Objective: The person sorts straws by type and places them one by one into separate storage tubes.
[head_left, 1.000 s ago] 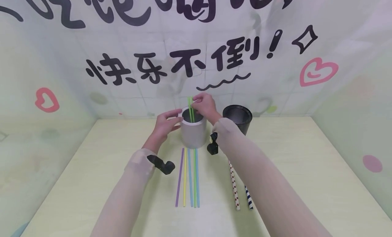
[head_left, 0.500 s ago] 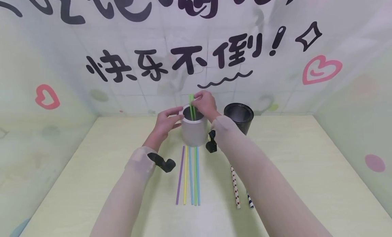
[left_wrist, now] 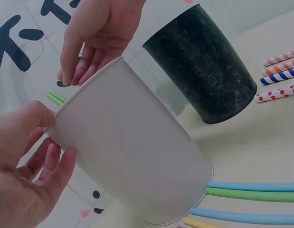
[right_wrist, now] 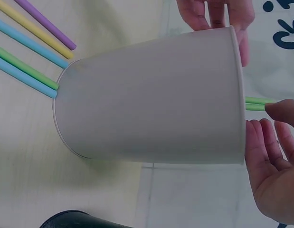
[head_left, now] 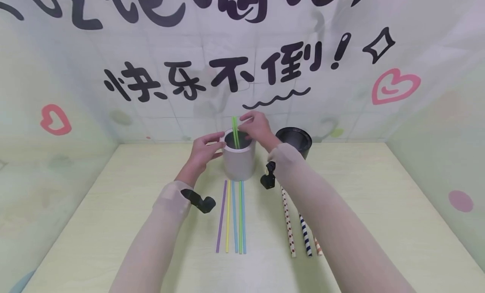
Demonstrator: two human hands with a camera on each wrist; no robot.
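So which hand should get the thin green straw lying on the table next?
Probably the right hand: it seems free beside two thin green straws in the round pale cup, and the green table straw lies nearer its side. The left hand touches the cup, perhaps steadying it.

Here on the bench (head_left: 379, 192) stands one cup (head_left: 239, 164), two straws (head_left: 235, 133) inside it, left hand (head_left: 204, 150) at its left side, right hand (head_left: 258, 128) at its right, a second cup (head_left: 295, 140) to the right, five straws (head_left: 234, 217) lying before the first, more straws (head_left: 287, 221) before the second, wall (head_left: 159, 124) behind both
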